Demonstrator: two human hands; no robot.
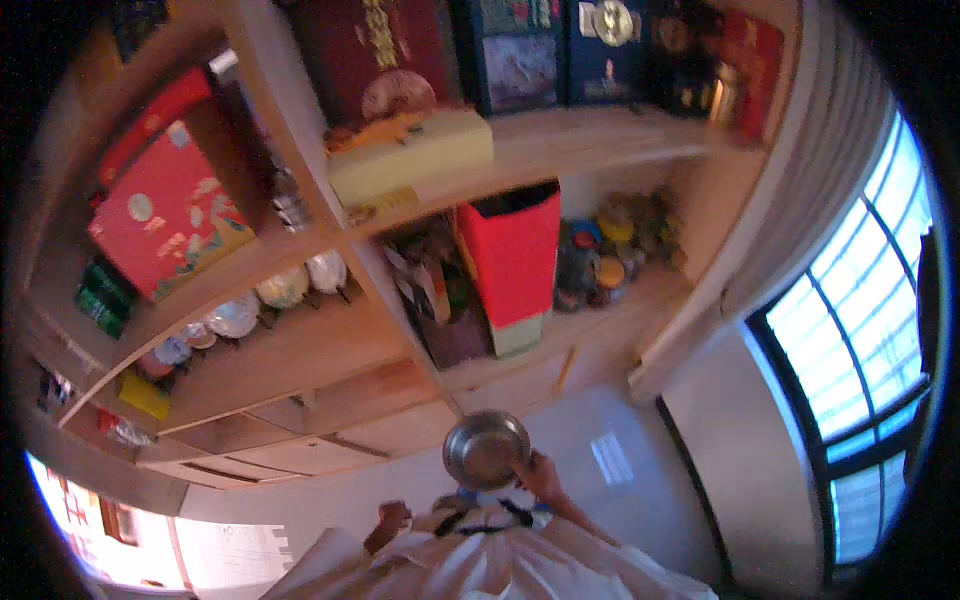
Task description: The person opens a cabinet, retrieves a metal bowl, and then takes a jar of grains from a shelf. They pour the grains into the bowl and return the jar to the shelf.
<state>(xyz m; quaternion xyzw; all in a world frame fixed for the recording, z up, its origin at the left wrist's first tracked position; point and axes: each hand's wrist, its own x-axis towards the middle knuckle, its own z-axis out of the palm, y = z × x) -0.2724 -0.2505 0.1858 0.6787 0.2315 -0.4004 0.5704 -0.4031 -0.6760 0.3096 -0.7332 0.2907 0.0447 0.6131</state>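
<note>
A round, shallow metal bowl (486, 448) is held out in front of my body, over the floor. My right hand (537, 475) grips its right rim, with fingers reaching over the edge. The bowl's inside faces up and looks bare, though the picture is blurred. My left hand (394, 516) hangs apart from the bowl, to its lower left. Its fingers look curled, but blur hides whether anything is in them. Beyond the bowl rises a wooden shelving unit (390, 330).
A red box (517, 255) stands in a shelf compartment beside several small jars (600, 262). A yellowish box (412, 154) lies higher up. Round ornaments (281, 289) line a left shelf. To the right are a curtain (757, 217) and a barred window (844, 322).
</note>
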